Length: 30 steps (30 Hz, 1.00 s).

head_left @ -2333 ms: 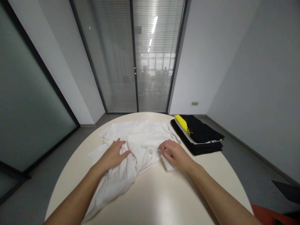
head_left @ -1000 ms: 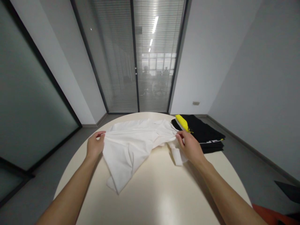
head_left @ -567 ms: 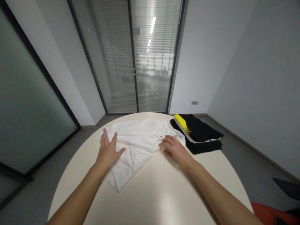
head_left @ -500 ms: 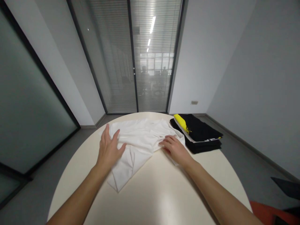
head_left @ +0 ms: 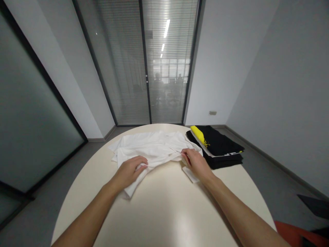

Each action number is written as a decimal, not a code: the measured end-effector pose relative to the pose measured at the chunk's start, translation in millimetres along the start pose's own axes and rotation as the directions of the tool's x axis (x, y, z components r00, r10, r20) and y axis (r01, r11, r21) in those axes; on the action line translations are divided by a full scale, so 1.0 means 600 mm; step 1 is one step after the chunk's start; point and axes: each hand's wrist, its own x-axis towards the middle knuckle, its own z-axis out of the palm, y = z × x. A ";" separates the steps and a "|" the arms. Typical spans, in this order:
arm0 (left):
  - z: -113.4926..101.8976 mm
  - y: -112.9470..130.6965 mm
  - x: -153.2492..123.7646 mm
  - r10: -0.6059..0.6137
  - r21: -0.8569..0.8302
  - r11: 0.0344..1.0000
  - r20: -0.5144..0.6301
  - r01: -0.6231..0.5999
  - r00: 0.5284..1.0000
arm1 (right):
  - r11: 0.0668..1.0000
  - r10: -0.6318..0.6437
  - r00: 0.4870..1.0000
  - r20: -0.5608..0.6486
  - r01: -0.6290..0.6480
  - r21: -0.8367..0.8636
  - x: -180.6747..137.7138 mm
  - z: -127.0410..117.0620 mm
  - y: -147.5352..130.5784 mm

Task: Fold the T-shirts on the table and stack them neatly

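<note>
Both arms are bare and reach forward from the lower corners of the view, drawing closer toward the middle. The left forearm [head_left: 89, 214] runs up and to the right, with its wrist straight. The left hand [head_left: 130, 171] lies palm down, knuckles raised, fingers [head_left: 142, 166] curled in with the tips pointing right. The right forearm [head_left: 236, 214] runs up and to the left. The right hand [head_left: 197, 164] is palm down too, thumb and fingers drawn together in a pinch at its far tip. The hands are apart and roughly level.

Round cream table [head_left: 167, 212], folded black and yellow clothes [head_left: 218, 147], glass door with blinds [head_left: 154, 68]
</note>
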 end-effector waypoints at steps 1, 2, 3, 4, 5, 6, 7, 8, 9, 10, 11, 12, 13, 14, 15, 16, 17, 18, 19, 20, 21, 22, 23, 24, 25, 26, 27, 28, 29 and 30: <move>-0.007 -0.011 0.003 -0.090 -0.045 0.995 -0.099 0.086 0.991 | 0.999 0.042 0.999 -0.013 -0.042 0.018 0.000 -0.005 -0.002; -0.013 -0.024 0.006 -0.185 -0.097 0.981 -0.192 0.168 0.964 | 0.995 0.088 0.996 -0.033 -0.086 0.043 0.000 -0.011 -0.004; -0.018 -0.037 0.008 -0.273 -0.151 0.959 -0.266 0.240 0.925 | 0.989 0.132 0.989 -0.060 -0.128 0.076 -0.001 -0.017 -0.005; -0.021 -0.051 0.009 -0.350 -0.198 0.933 -0.307 0.300 0.885 | 0.980 0.172 0.980 -0.096 -0.161 0.116 -0.001 -0.023 -0.007; -0.022 -0.065 0.010 -0.408 -0.236 0.908 -0.317 0.346 0.856 | 0.970 0.206 0.969 -0.139 -0.184 0.156 -0.001 -0.028 -0.007; -0.021 -0.078 0.010 -0.445 -0.253 0.891 -0.318 0.378 0.837 | 0.961 0.232 0.955 -0.184 -0.197 0.194 -0.001 -0.032 -0.007; -0.019 -0.089 0.009 -0.458 -0.246 0.886 -0.322 0.394 0.829 | 0.953 0.252 0.942 -0.220 -0.203 0.223 -0.001 -0.035 -0.006; -0.016 -0.097 0.008 -0.452 -0.224 0.890 -0.329 0.397 0.829 | 0.948 0.265 0.933 -0.243 -0.207 0.241 -0.001 -0.037 -0.003; -0.013 -0.100 0.007 -0.437 -0.192 0.899 -0.340 0.393 0.833 | 0.946 0.274 0.928 -0.252 -0.213 0.244 -0.001 -0.037 0.000; -0.010 -0.100 0.006 -0.422 -0.161 0.907 -0.347 0.390 0.838 | 0.947 0.278 0.927 -0.253 -0.221 0.232 -0.001 -0.037 0.004; -0.007 -0.096 0.006 -0.415 -0.140 0.910 -0.343 0.391 0.843 | 0.953 0.271 0.929 -0.253 -0.222 0.207 -0.001 -0.037 0.007; -0.006 -0.088 0.005 -0.421 -0.137 0.907 -0.327 0.398 0.846 | 0.963 0.246 0.934 -0.259 -0.206 0.173 -0.001 -0.036 0.009; -0.005 -0.078 0.005 -0.434 -0.147 0.901 -0.302 0.408 0.849 | 0.977 0.198 0.943 -0.268 -0.168 0.133 -0.002 -0.037 0.010; -0.005 -0.066 0.004 -0.442 -0.160 0.896 -0.271 0.413 0.855 | 0.990 0.129 0.952 -0.278 -0.108 0.092 -0.002 -0.037 0.008; -0.005 -0.055 0.002 -0.435 -0.163 0.899 -0.233 0.406 0.870 | 0.998 0.042 0.960 -0.278 -0.029 0.053 -0.003 -0.039 0.003; -0.005 -0.043 0.000 -0.408 -0.152 0.911 -0.186 0.384 0.894 | 0.998 -0.052 0.964 -0.260 0.059 0.019 -0.004 -0.040 -0.003; -0.004 -0.034 -0.004 -0.364 -0.123 0.929 -0.127 0.349 0.923 | 0.990 -0.139 0.965 -0.222 0.141 -0.009 -0.006 -0.041 -0.012; -0.004 -0.026 -0.008 -0.307 -0.082 0.950 -0.055 0.303 0.950 | 0.978 -0.210 0.963 -0.170 0.207 -0.034 -0.008 -0.042 -0.022; -0.002 -0.022 -0.012 -0.249 -0.040 0.968 0.022 0.250 0.968 | 0.964 -0.264 0.958 -0.110 0.259 -0.056 -0.010 -0.042 -0.032; -0.001 -0.019 -0.016 -0.197 -0.005 0.980 0.092 0.198 0.976 | 0.951 -0.304 0.951 -0.049 0.300 -0.076 -0.013 -0.041 -0.041; 0.000 -0.020 -0.019 -0.154 0.017 0.988 0.141 0.153 0.978 | 0.939 -0.332 0.943 0.005 0.331 -0.091 -0.015 -0.040 -0.047; 0.002 -0.022 -0.021 -0.119 0.030 0.993 0.165 0.116 0.979 | 0.931 -0.348 0.937 0.043 0.351 -0.098 -0.016 -0.038 -0.051; 0.002 -0.028 -0.021 -0.095 0.037 0.995 0.163 0.090 0.982 | 0.928 -0.354 0.933 0.065 0.359 -0.096 -0.017 -0.035 -0.052; 0.002 -0.034 -0.020 -0.084 0.040 0.996 0.138 0.079 0.987 | 0.931 -0.350 0.934 0.072 0.355 -0.084 -0.017 -0.033 -0.050; 0.001 -0.042 -0.017 -0.086 0.039 0.996 0.100 0.083 0.991 | 0.940 -0.332 0.941 0.068 0.336 -0.060 -0.016 -0.030 -0.046; 0.000 -0.050 -0.014 -0.103 0.031 0.994 0.054 0.101 0.993 | 0.954 -0.298 0.953 0.053 0.300 -0.027 -0.015 -0.028 -0.040; -0.002 -0.058 -0.010 -0.131 0.021 0.991 0.000 0.131 0.991 | 0.968 -0.252 0.967 0.033 0.252 0.015 -0.014 -0.027 -0.033; -0.005 -0.065 -0.006 -0.166 0.010 0.986 -0.062 0.167 0.984 | 0.978 -0.200 0.980 0.005 0.199 0.061 -0.012 -0.026 -0.027; -0.009 -0.071 -0.004 -0.201 -0.009 0.979 -0.129 0.202 0.971 | 0.984 -0.143 0.989 -0.028 0.145 0.108 -0.010 -0.025 -0.020; -0.013 -0.075 -0.002 -0.233 -0.043 0.972 -0.191 0.229 0.954 | 0.984 -0.083 0.995 -0.060 0.091 0.155 -0.009 -0.025 -0.015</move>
